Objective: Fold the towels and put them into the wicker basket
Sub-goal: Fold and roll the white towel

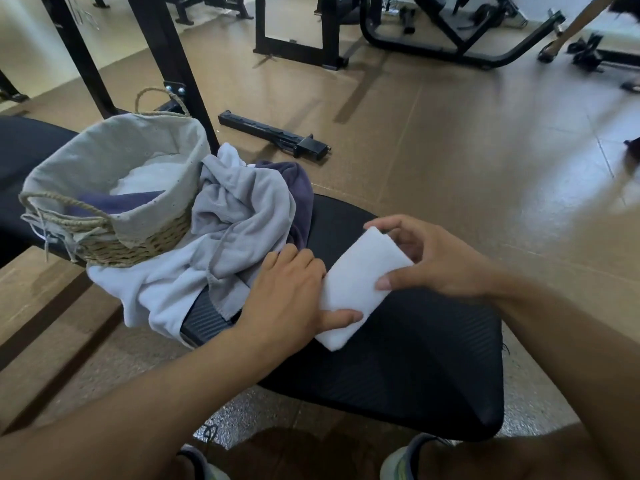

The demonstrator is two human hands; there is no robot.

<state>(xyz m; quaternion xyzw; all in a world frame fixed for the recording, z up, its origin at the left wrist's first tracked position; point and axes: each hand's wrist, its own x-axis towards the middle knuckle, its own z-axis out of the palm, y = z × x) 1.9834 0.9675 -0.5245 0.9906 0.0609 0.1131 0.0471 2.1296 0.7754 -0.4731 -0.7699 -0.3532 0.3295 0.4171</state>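
At the bottom edge, the toes of two light-coloured shoes (405,460) are seen on the speckled floor. Just beyond them lies a black padded bench seat with a ribbed surface (415,368), on which the work is being done.

A small white terry towel, folded into a thick oblong (360,282), is held between both hands just above the seat, tilted with its far end higher. The left hand (287,299) is laid along the towel's left edge, its thumb pressed onto the near corner and its fingers curled beneath the cloth. The right hand (436,258) is closed around the far end, the thumb on the near side and the fingers wrapped over the top edge.

Just left of the left hand, a loose heap of unfolded cloth is draped over the seat's edge: a crumpled pale grey towel (239,209) on top of a white towel (149,289), with a dark purple towel (298,188) behind them.

Touching that heap on its left, a round woven wicker basket with a beige fabric liner and rope handles (152,240) is stood on a second black pad. Inside it, a folded purple towel and white cloth are visible.

Farther off, a black metal bar (273,135) lies on the brown floor, and black gym machine frames (450,36) are ranged beyond.
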